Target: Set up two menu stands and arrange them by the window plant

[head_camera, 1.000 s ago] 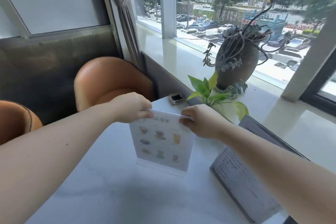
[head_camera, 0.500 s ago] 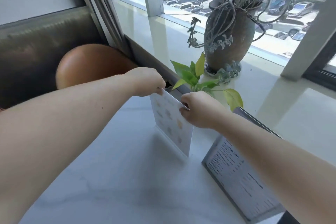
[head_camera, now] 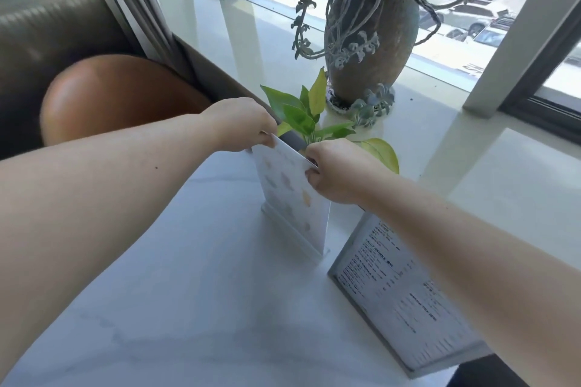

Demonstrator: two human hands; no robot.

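Note:
A clear picture menu stand (head_camera: pixel 292 198) stands upright on the white table (head_camera: pixel 195 308), turned edge-on towards the window. My left hand (head_camera: pixel 243 124) pinches its top left corner and my right hand (head_camera: pixel 333 171) pinches its top right corner. Just behind it grows a small green leafy plant (head_camera: pixel 306 113). A grey-framed text menu stand (head_camera: pixel 405 295) leans at the table's right edge, under my right forearm, which hides part of it.
A large brown vase with trailing grey vines (head_camera: pixel 367 38) sits on the white window sill (head_camera: pixel 471 173). An orange chair back (head_camera: pixel 116 94) and a grey curtain (head_camera: pixel 138 16) are at the left. The table's right edge runs beside the sill.
Both hands carried the picture menu stand away from me to the leafy plant and turned it from facing me to edge-on. The view tilted down and closer.

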